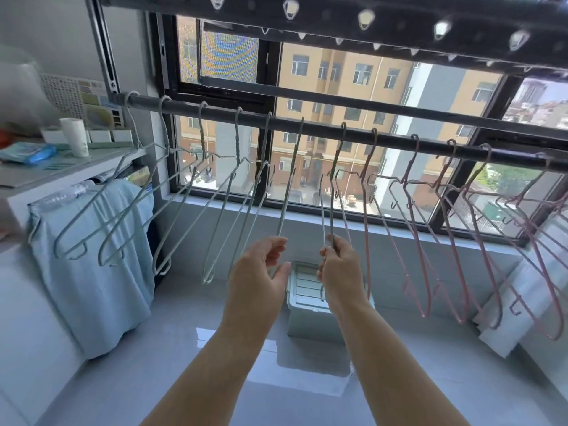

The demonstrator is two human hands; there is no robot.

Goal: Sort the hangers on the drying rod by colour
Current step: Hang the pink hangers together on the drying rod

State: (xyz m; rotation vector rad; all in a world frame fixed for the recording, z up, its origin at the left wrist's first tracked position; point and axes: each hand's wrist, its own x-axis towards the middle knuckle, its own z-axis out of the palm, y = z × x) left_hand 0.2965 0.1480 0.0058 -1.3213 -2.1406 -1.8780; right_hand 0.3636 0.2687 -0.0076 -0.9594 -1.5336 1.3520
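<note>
A dark drying rod (307, 126) runs across the window. Several pale green hangers (129, 210) hang along its left half, and several pink hangers (461, 235) fill the right half. In the middle hangs one more green hanger (333, 170), hooked on the rod next to the first pink one. My right hand (338, 265) pinches the lower end of this hanger. My left hand (261, 272) is below the neighbouring green hanger (289, 186), palm up, fingers loosely curled, holding nothing.
A shelf (76, 167) at left carries a white cup and blue packets, with a light blue cloth (92, 256) draped below. A pale green lidded box (307, 296) stands on the floor under the window. A dark overhead rack (368, 23) spans the top.
</note>
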